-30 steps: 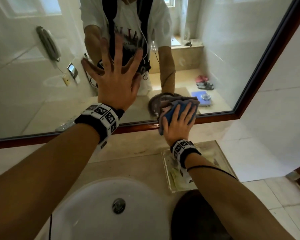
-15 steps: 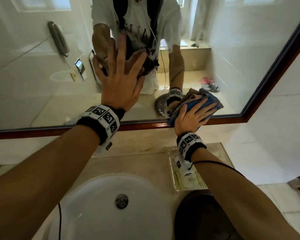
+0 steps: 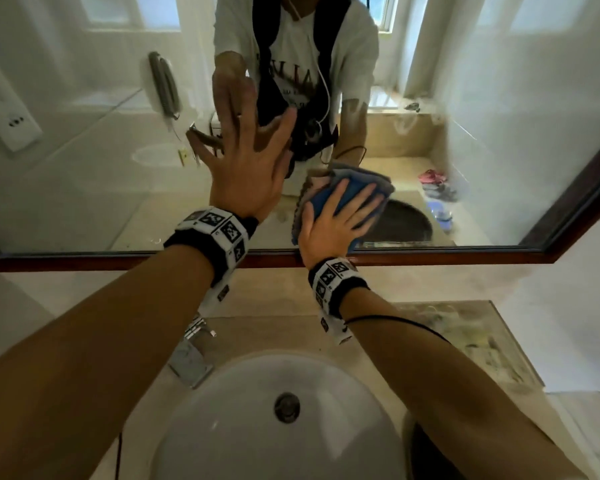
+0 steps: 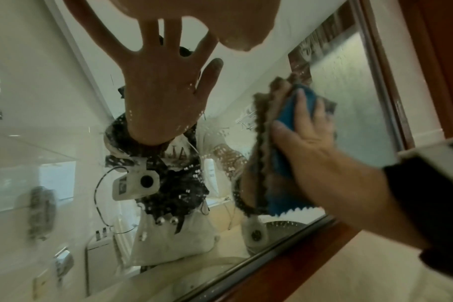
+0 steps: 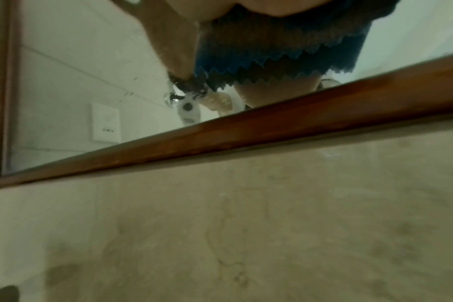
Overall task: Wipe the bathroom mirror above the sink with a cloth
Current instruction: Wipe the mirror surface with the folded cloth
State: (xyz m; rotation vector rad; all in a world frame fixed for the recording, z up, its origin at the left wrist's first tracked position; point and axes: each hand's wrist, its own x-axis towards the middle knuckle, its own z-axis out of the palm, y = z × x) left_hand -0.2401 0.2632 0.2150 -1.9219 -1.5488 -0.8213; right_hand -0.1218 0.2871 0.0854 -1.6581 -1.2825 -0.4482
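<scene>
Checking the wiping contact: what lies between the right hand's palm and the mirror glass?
A folded blue and grey cloth, pressed flat by the right hand against the mirror; the head view shows it.

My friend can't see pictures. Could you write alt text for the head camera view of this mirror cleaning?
A person's right hand presses a blue and brown cloth flat against the lower part of a wood-framed bathroom mirror, while the left hand rests open, fingers spread, on the glass beside it. Below sit a white sink and a chrome tap.
</scene>
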